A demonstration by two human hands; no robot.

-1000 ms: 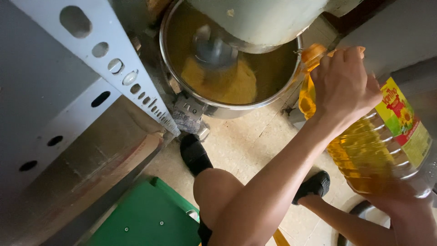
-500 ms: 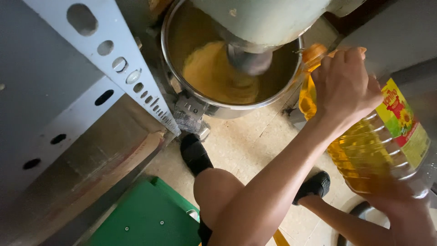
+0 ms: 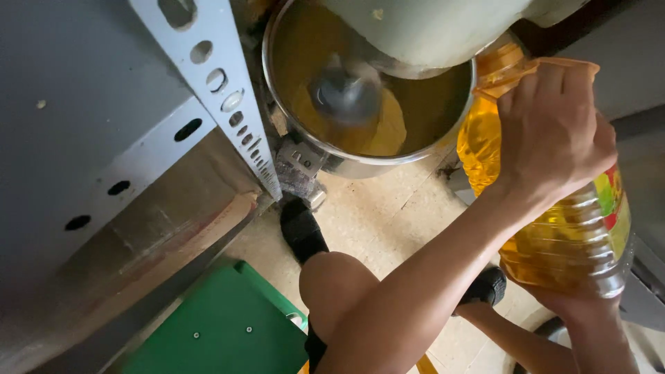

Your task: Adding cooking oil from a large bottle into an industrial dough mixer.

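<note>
Crowding oil bottle (image 3: 554, 228): mixer bowl (image 3: 415, 149), grey rack (image 3: 228, 104), green stool (image 3: 222, 325).

The large clear plastic bottle of yellow oil (image 3: 554, 215) has tipped further, its orange neck now higher and closer to the rim of the round steel mixing bowl (image 3: 443, 142). The left hand (image 3: 554, 131) gripping the neck has risen with it. Inside the bowl, the grey beater (image 3: 343, 93) has swung back to the middle of the yellow batter (image 3: 377, 131).

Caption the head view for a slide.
Both hands tip a large oil bottle toward the metal mixer bowl of yellow batter.
</note>
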